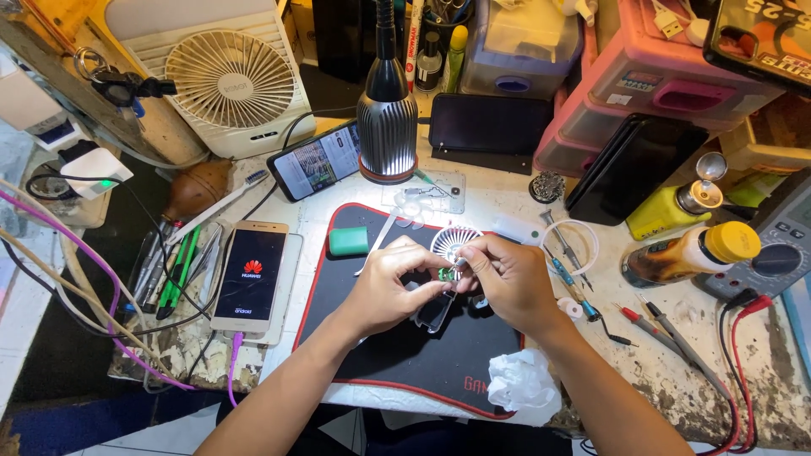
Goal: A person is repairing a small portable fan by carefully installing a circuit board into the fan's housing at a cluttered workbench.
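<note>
One bench (507,198), white top, scuffed and crowded. One black mat (405,355) with red edging at centre. One white desk fan (230,84) back left; one stack of pink drawers (642,93) back right. One lamp (387,118) with a ribbed metal head behind the mat, lit.

Phones, counted: four. One gold one (251,277) left of the mat, screen on, purple cable (110,312) plugged in at its bottom edge. One (315,162) leaning by the lamp, screen showing pictures. One dark one (488,123) propped behind the lamp. One dark one (634,169) leaning on the drawers.

One multimeter (773,253) far right, two probes (667,333) lying near it. Two bottles right: one yellow (667,207) with a metal cap, one brown-stained (688,253) with a yellow cap. One crumpled white tissue (524,384) on the mat's front edge. One green eraser-like block (348,241) at the mat's back left. One toothbrush (221,203), several tweezers and green tools (179,270) left.

Two hands over mid-mat. Left hand (390,287) pinched on one small dark glossy part (435,311), rounded corners, tilted, just above the mat. Right hand (507,283) closed on a thin metal tool (452,268), tip at a small green spot on top of the part. Fingertips of both hands nearly touching.
</note>
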